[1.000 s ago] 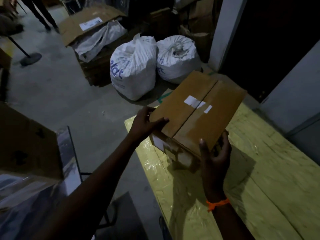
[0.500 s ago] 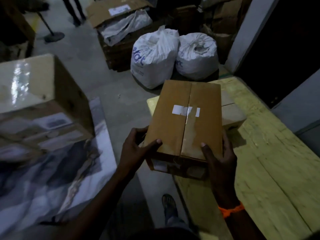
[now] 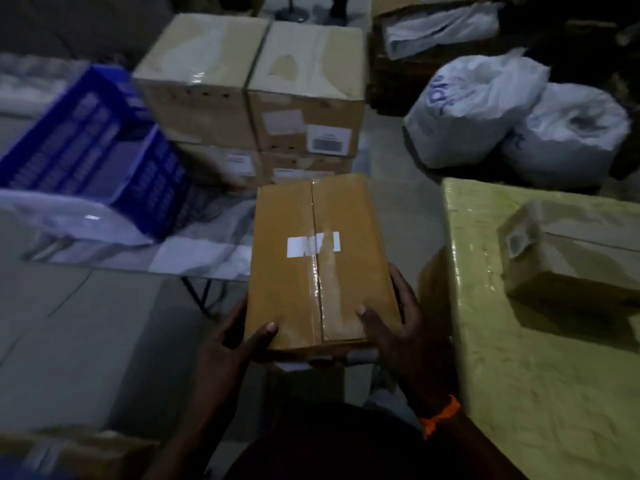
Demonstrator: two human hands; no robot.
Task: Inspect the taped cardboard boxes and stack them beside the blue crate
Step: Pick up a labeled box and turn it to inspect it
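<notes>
I hold a brown taped cardboard box flat in front of me, with clear tape along its seam and a white label across the middle. My left hand grips its near left corner, thumb on top. My right hand grips its near right side, thumb on top. Beyond the box stands a stack of larger taped cardboard boxes, two wide and two high. The blue crate sits just left of that stack, tilted, on plastic sheeting.
A yellow-wrapped board table lies to my right with another taped box on it. Two white sacks rest on the floor at the far right. An open carton with white wrapping is at the back. A grey surface lies at my left.
I have turned left with the box, away from the yellow table. The stacked boxes and the blue crate have come into view ahead. Both hands keep their grip.
</notes>
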